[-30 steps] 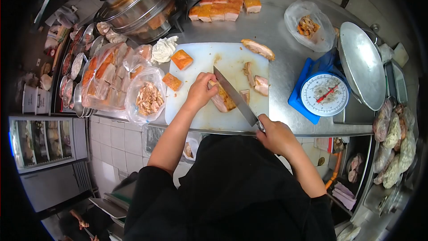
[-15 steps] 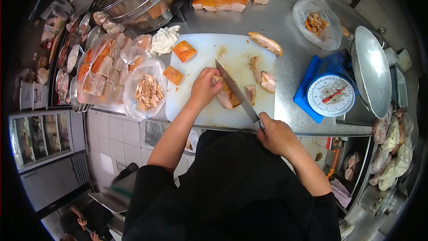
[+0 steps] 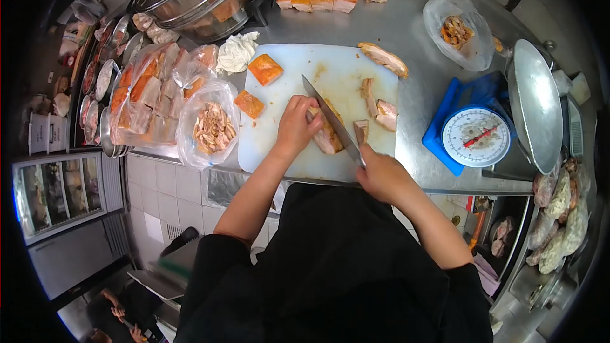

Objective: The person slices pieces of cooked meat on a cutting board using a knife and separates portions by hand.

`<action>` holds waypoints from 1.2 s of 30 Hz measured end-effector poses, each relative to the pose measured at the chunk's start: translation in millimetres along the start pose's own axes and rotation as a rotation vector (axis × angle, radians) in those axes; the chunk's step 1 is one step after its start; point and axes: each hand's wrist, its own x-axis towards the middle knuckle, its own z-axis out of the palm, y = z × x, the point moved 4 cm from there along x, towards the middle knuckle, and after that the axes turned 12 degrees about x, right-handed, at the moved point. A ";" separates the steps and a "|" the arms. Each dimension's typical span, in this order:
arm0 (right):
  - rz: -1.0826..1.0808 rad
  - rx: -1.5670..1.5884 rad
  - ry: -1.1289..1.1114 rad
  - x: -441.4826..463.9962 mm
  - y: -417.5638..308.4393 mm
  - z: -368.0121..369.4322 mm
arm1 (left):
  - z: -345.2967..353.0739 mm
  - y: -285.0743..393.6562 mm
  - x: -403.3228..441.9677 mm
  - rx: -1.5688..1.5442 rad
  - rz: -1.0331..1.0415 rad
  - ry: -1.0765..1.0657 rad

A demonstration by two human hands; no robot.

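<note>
Evidently, slicing is in hand: the meat piece (image 3: 328, 140) lies just off centre, toward 5 o'clock, on the cutting board (image 3: 267, 148). The person's left grip (image 3: 297, 126), half-curled, steadies it; the right grip (image 3: 384, 176) is wrapped tightly round the knife (image 3: 335, 123). Another stroke calls for tucked fingertips. Scale (image 3: 476, 138): 3 o'clock.

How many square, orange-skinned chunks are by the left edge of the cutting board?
2. The upper chunk sits near the far left corner of the board; the lower chunk lies at the left edge. Neither hand covers that area.
</note>
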 end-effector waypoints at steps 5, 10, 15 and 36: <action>0.072 0.037 0.004 48.5 13.6 29.7 | -3.8 -14.9 10.3 0.078 0.065 0.136; -0.018 0.037 0.030 50.7 -0.8 21.9 | -16.3 -16.6 16.2 0.077 0.026 0.088; 0.044 0.036 0.009 25.2 17.6 23.2 | -2.4 12.4 -7.5 0.104 0.020 0.028; 0.064 0.534 -0.099 31.4 61.3 10.5 | 15.2 49.2 73.8 0.310 0.298 -0.018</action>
